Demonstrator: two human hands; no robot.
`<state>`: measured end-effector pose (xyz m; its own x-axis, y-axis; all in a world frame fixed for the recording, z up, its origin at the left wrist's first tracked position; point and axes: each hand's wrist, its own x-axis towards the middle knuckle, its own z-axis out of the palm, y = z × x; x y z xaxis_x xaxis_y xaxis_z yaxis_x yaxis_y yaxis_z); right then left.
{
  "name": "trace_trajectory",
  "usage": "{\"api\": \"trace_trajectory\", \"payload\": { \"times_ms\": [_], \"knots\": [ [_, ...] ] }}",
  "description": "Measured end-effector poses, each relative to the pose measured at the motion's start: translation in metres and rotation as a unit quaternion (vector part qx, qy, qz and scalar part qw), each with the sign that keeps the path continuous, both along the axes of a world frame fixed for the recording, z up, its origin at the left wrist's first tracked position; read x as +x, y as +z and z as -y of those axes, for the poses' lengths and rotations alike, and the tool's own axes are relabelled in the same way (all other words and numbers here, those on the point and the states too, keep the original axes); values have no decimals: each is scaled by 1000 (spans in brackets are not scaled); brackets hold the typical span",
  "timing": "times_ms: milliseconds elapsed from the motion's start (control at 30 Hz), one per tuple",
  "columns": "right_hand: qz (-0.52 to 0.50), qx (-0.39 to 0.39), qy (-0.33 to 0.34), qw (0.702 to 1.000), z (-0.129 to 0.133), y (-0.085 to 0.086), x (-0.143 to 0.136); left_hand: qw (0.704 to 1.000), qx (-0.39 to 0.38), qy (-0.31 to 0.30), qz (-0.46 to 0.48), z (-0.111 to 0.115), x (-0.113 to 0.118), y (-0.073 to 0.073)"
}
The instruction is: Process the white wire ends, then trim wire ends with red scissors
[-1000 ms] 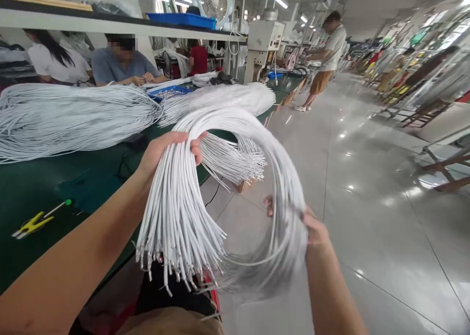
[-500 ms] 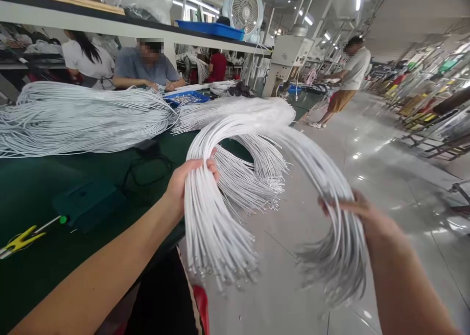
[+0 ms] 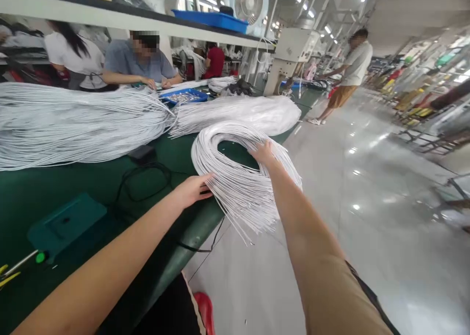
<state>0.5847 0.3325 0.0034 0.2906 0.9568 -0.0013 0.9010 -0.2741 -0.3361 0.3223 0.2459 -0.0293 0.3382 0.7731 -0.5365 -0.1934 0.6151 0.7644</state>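
Note:
A thick curved bundle of white cables (image 3: 235,178) lies on the green table (image 3: 179,249) near its right edge, its loose ends hanging over the side. My left hand (image 3: 196,188) touches the bundle's left side, fingers apart and partly under the cables. On the upper right of the curve rests my right hand (image 3: 265,155); its fingers reach over the cables towards the inner opening and are partly hidden, so their grip is unclear.
Long white cable bundles (image 3: 73,124) and a wrapped bundle (image 3: 242,112) lie behind. A teal box (image 3: 68,222), a black cord (image 3: 141,178) and a blue parts tray (image 3: 185,96) are on the table. A person in grey (image 3: 137,60) works across it.
The lifted bundle now lies on the curved bundle at the table edge. My left hand has loosened from round the cables, and my right hand has moved left and up onto the pile.

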Motion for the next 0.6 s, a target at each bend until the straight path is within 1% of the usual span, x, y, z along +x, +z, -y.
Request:
{"api": "trace_trajectory", "payload": {
  "times_ms": [33,67,133,200,233,267,300,333,400,433,467,500,567,600],
  "knots": [
    [2,0,3,1000,7,-7,-6,1000,0,-13,-8,0,-6,0],
    [4,4,12,1000,15,-10,-14,1000,1,-26,-14,-1,-10,1],
    [7,23,50,998,37,-8,-34,998,14,-49,-24,-1,-12,5],
    [1,36,118,992,60,0,-61,998,30,-52,-11,0,-9,10],
    [-6,31,160,987,71,4,-75,999,34,-43,2,1,-5,13],
    [-20,4,210,978,80,7,-88,999,34,-33,20,3,-2,17],
    [-31,-22,245,969,88,9,-98,998,33,-28,43,6,1,21],
    [-32,-39,265,963,95,9,-107,997,34,-31,65,10,4,24],
    [-12,-51,270,961,104,4,-116,993,47,-70,77,19,7,31],
    [8,-48,262,964,107,-2,-117,991,59,-106,55,24,7,34],
    [32,-40,253,966,109,-10,-117,987,75,-143,11,30,7,36],
    [59,-25,246,967,111,-20,-117,980,94,-169,-52,36,5,38],
    [115,25,244,963,114,-43,-114,956,138,-189,-176,49,-4,42],
    [138,56,246,958,115,-54,-113,945,156,-190,-217,55,-10,46]
  ]
}}
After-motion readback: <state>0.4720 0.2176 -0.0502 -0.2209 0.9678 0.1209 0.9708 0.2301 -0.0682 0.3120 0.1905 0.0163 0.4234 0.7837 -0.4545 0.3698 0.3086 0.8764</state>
